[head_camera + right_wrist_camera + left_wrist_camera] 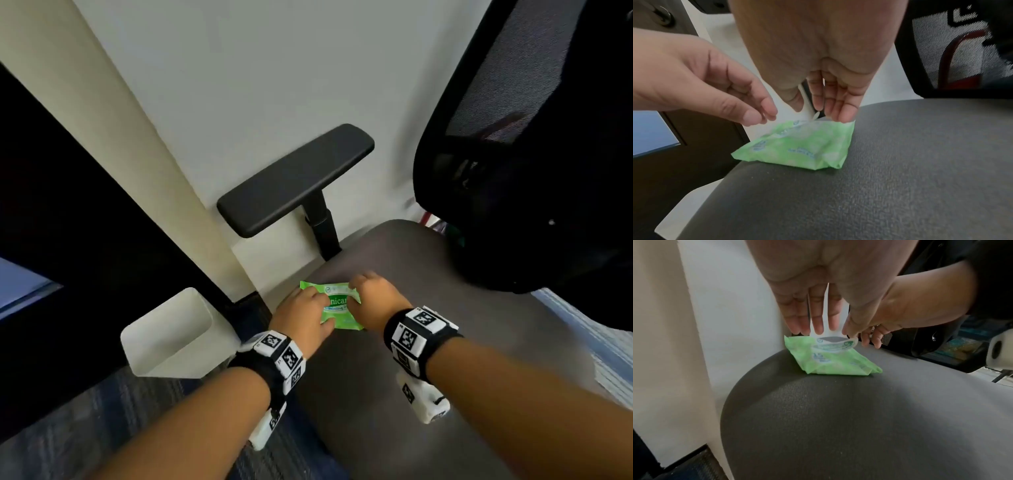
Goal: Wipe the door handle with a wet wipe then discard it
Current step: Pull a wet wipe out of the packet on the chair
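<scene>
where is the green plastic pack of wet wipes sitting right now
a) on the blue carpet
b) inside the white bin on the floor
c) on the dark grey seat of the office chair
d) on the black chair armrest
c: the green plastic pack of wet wipes lies on the dark grey chair seat near its front edge, with the left hand and right hand both on it.

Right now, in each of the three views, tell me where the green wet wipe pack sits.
Head view: wet wipe pack low centre, between both hands, on the chair seat's near-left edge.
Left wrist view: pack centre, under the fingertips, at the seat's far edge.
Right wrist view: pack centre, below the fingers.
Shared landmark: the grey chair seat under it.
</scene>
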Demonstrator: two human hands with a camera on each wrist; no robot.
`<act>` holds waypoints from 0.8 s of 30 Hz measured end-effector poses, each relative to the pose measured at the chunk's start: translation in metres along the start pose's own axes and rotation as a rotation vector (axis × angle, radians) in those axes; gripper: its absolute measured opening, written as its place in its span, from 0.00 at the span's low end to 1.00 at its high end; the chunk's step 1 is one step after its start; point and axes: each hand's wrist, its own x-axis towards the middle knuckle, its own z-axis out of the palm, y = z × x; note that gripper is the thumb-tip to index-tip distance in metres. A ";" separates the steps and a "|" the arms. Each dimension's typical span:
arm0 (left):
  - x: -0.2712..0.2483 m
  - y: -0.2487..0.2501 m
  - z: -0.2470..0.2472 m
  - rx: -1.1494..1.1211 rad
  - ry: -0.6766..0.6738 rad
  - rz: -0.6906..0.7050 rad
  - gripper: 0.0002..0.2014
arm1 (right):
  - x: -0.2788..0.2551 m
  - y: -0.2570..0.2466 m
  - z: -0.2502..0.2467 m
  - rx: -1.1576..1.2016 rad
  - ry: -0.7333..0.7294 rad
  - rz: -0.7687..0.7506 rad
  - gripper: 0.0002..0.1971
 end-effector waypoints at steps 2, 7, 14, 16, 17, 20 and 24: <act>0.006 -0.002 0.007 -0.001 0.004 -0.024 0.19 | 0.008 0.004 0.007 0.021 0.000 0.061 0.18; 0.019 -0.006 0.023 -0.014 0.000 -0.052 0.20 | 0.017 0.005 0.020 0.073 -0.059 0.167 0.12; 0.026 0.001 0.031 -0.036 0.014 -0.090 0.19 | 0.013 0.003 0.025 0.429 0.010 -0.053 0.11; 0.029 -0.001 0.031 -0.123 0.060 -0.114 0.15 | 0.013 0.004 0.027 0.501 0.031 -0.095 0.09; 0.030 -0.003 0.032 -0.173 0.090 -0.131 0.14 | 0.014 0.006 0.028 0.515 0.046 -0.092 0.09; 0.032 -0.007 0.030 -0.261 0.155 -0.204 0.13 | 0.016 0.014 0.030 0.425 0.074 -0.085 0.09; 0.030 -0.009 0.027 -0.339 0.163 -0.257 0.14 | 0.016 0.019 0.034 0.137 -0.006 -0.167 0.09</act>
